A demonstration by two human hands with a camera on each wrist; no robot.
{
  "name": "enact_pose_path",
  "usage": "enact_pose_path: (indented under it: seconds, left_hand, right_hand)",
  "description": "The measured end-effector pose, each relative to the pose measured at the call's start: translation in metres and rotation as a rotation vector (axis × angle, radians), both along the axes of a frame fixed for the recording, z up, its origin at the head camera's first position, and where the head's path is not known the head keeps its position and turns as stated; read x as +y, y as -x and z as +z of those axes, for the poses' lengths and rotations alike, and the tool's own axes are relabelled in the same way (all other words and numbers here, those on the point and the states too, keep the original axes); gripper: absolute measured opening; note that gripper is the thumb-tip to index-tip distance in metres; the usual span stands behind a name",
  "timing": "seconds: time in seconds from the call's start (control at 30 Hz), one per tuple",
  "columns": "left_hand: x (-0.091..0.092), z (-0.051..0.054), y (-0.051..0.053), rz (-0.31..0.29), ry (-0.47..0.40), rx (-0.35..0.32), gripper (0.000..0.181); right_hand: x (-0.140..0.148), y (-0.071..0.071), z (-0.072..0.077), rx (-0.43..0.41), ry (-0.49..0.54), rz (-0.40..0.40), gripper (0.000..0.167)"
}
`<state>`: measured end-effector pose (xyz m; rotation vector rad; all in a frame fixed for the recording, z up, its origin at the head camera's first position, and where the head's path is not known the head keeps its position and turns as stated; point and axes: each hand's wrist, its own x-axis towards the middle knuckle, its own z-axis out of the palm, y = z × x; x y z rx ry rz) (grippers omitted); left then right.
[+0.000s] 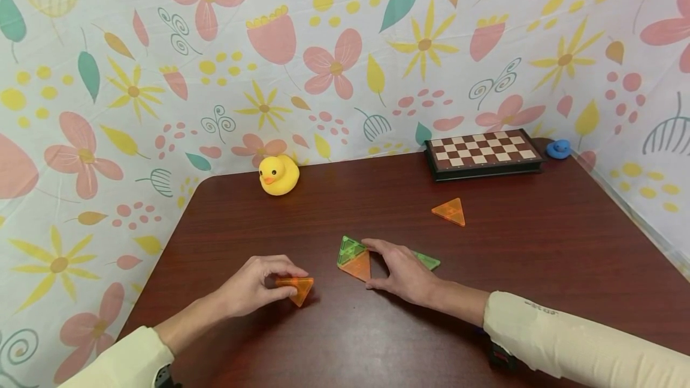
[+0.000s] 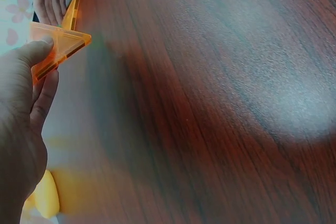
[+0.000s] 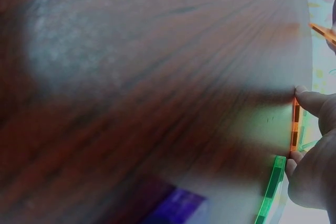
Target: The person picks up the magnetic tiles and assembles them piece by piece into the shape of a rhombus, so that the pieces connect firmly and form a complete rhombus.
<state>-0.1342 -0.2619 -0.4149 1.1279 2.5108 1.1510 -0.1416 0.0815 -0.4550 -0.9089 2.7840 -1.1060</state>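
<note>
My left hand (image 1: 249, 287) pinches an orange triangular magnetic tile (image 1: 303, 290) between thumb and fingers, seemingly lifted off the table. In the left wrist view the thumb presses on the face of that tile (image 2: 65, 43). To its right, my right hand (image 1: 408, 273) holds a second orange triangular tile (image 1: 358, 266) by two corners, thumb at the near one, fingers at the far one. A green triangular tile (image 1: 350, 249) lies edge to edge with it. Another green tile (image 1: 427, 260) shows partly from behind the right hand.
A loose orange triangular tile (image 1: 451, 212) lies farther back on the dark wooden table (image 1: 345, 340). Along the back stand a yellow rubber duck (image 1: 278, 175), a chessboard box (image 1: 484, 155) and a small blue duck (image 1: 559, 149). A blurred purple piece (image 3: 178, 208) shows in the right wrist view.
</note>
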Motion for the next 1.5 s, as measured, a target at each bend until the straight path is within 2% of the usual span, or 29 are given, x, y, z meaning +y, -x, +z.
enact_pose_path:
  seconds: [0.37, 0.67, 0.9, 1.23, 1.5]
  left_hand:
    - [0.009, 0.004, 0.003, 0.042, -0.036, 0.053, 0.030]
    - [0.018, 0.006, 0.009, 0.027, -0.071, 0.097, 0.027]
    - [0.028, 0.009, 0.013, 0.044, -0.070, 0.104, 0.030]
    - [0.042, 0.003, 0.018, 0.024, -0.150, 0.129, 0.028]
    - [0.054, -0.004, 0.019, 0.067, -0.161, 0.078, 0.030]
  right_hand:
    - [0.000, 0.000, -0.002, 0.003, 0.002, -0.002, 0.080]
    - [0.000, 0.000, -0.001, 0.003, -0.003, -0.006, 0.081]
    - [0.001, -0.001, -0.001, 0.007, 0.000, -0.005, 0.081]
    - [0.000, 0.000, -0.001, 0.009, 0.001, 0.005, 0.080]
    - [0.000, 0.001, -0.002, 0.010, 0.004, 0.006, 0.079]
